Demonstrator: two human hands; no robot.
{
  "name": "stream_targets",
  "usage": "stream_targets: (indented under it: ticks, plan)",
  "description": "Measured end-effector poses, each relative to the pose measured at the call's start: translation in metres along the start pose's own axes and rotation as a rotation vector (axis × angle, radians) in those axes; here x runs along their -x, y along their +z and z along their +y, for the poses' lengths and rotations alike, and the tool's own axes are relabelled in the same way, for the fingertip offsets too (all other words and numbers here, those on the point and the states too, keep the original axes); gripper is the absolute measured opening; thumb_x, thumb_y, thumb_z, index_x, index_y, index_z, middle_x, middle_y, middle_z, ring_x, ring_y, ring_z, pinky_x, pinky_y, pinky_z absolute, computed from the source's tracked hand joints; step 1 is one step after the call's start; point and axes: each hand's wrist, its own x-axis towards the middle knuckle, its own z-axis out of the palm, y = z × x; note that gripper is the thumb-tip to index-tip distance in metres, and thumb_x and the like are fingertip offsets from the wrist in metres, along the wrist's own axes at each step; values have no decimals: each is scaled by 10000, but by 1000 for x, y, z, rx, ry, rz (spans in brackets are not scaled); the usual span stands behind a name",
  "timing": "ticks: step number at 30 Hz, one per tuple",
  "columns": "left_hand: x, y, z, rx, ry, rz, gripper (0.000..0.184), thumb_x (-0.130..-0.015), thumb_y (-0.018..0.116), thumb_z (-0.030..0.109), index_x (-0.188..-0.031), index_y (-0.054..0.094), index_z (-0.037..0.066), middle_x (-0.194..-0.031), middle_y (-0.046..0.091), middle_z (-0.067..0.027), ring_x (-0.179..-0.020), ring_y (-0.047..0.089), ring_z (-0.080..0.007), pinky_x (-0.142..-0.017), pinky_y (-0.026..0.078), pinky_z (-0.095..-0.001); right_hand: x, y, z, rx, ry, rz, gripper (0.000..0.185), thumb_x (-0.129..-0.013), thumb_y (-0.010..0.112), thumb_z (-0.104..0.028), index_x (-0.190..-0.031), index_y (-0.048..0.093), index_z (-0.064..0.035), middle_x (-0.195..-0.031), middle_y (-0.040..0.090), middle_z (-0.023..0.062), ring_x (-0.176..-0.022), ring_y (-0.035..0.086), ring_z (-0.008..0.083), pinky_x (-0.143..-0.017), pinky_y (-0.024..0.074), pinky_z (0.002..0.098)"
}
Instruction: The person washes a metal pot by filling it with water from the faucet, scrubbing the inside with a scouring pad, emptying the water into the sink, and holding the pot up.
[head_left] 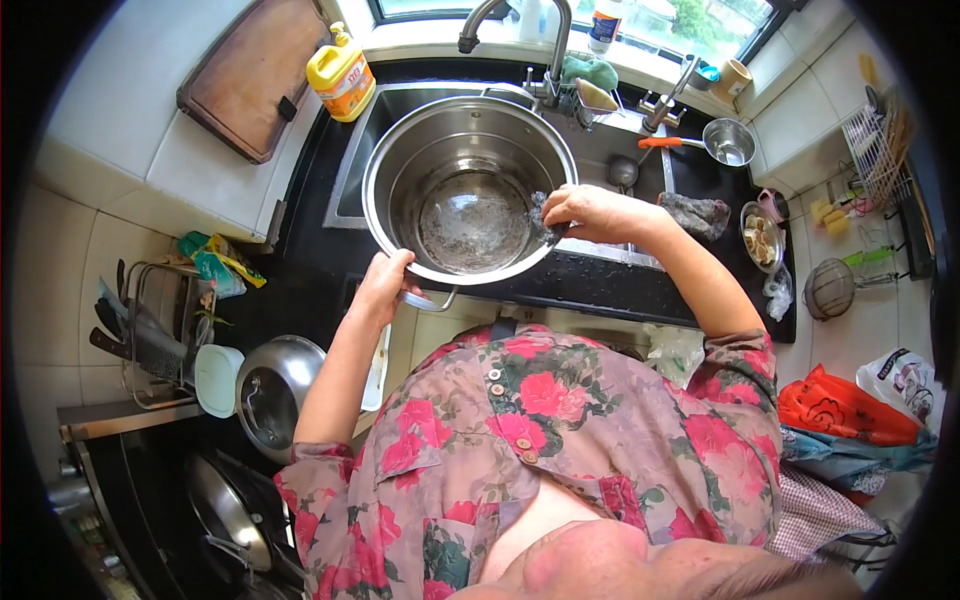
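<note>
A large stainless steel pot [470, 135] rests tilted toward me over the sink, its inside facing up and its bottom streaked with grey wet marks. My left hand [383, 287] is closed on the near-left rim of the pot, beside its loop handle [437, 303]. Inside the right side of the pot, my right hand [590, 213] pinches a dark grey steel wool scrubber [541, 212] against the wall. Part of the scrubber is hidden by my fingers.
A faucet [555, 60] rises behind the pot. A yellow detergent bottle [342, 80] stands at the left. To the right are a ladle [623, 172], a small saucepan [728, 143], a dark cloth [697, 215] and a plate of food [762, 240]. A metal lid [275, 395] lies at the lower left.
</note>
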Motion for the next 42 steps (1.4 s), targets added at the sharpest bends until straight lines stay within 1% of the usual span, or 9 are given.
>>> stream_targets:
  ticks: [2, 4, 11, 19, 23, 29, 33, 37, 42]
  plan:
    - [-3, -1, -6, -116, 2, -25, 250, -801, 556, 122, -1012, 526, -9, -732, 581, -77, -528, 541, -151, -502, 499, -319, -6, -11, -5, -56, -21, 30, 255, -732, 690, -8, -985, 665, 12, -1080, 632, 132, -1029, 597, 310, -908, 479, 379]
    - [-2, 8, -14, -284, 527, 250, 414, -746, 571, 137, -1125, 514, -19, -930, 603, -118, -655, 587, -172, -511, 488, -297, -12, -22, -6, -44, 25, -33, 270, -719, 688, 1, -988, 679, 9, -1077, 643, 138, -1018, 613, 307, -903, 490, 368]
    - [-9, 10, -24, -252, 520, 303, 469, -716, 549, 93, -1163, 486, -31, -1071, 559, -169, -983, 551, -271, -901, 432, -372, -62, -51, 14, 10, 106, -212, 295, -663, 626, 21, -948, 701, -7, -921, 670, 158, -903, 645, 295, -821, 509, 354]
    - [11, 45, -11, -231, 678, 377, 357, -747, 515, 72, -1087, 480, -29, -970, 558, -139, -867, 548, -229, -805, 447, -341, -160, -36, 12, 1115, -490, -270, 76, -722, 639, -170, -681, 701, -152, -807, 666, -30, -969, 547, 161, -838, 409, 302]
    - [22, 56, -4, -241, 622, 347, 532, -735, 531, 148, -1194, 415, -95, -1140, 510, -292, -1068, 500, -429, -976, 382, -440, -199, -24, 51, 1269, -531, -290, 112, -747, 620, -189, -723, 725, -157, -818, 675, -34, -964, 561, 154, -838, 423, 305]
    - [21, 75, -11, -120, 721, 407, 610, -743, 498, 102, -1302, 353, -96, -1233, 469, -289, -1148, 465, -424, -1032, 347, -435, -125, -9, 91, 970, 132, -487, 157, -773, 609, -154, -816, 733, -69, -880, 706, 80, -843, 664, 257, -678, 516, 393]
    - [19, 73, -7, -185, 873, 478, 659, -713, 489, 66, -1334, 331, -90, -1275, 450, -281, -1181, 457, -405, -1049, 338, -422, -99, 3, 52, 528, -239, -1214, 234, -718, 681, -152, -937, 721, -79, -842, 694, 124, -798, 660, 347, -688, 531, 405]
    - [20, 72, -5, -109, 835, 376, 701, -701, 492, 59, -1372, 322, -52, -1294, 443, -262, -1215, 439, -381, -1065, 326, -403, -91, 20, 46, 220, -68, -1171, 284, -796, 616, -106, -1060, 687, -28, -992, 690, 145, -880, 671, 280, -768, 528, 422]
    - [19, 78, -9, -159, 775, 341, 705, -736, 500, 95, -1382, 275, -76, -1303, 429, -284, -1210, 432, -399, -1074, 309, -412, -112, -14, 88, 1258, 73, -441, 191, -797, 611, -196, -926, 723, -108, -975, 653, 66, -969, 578, 236, -716, 498, 352]
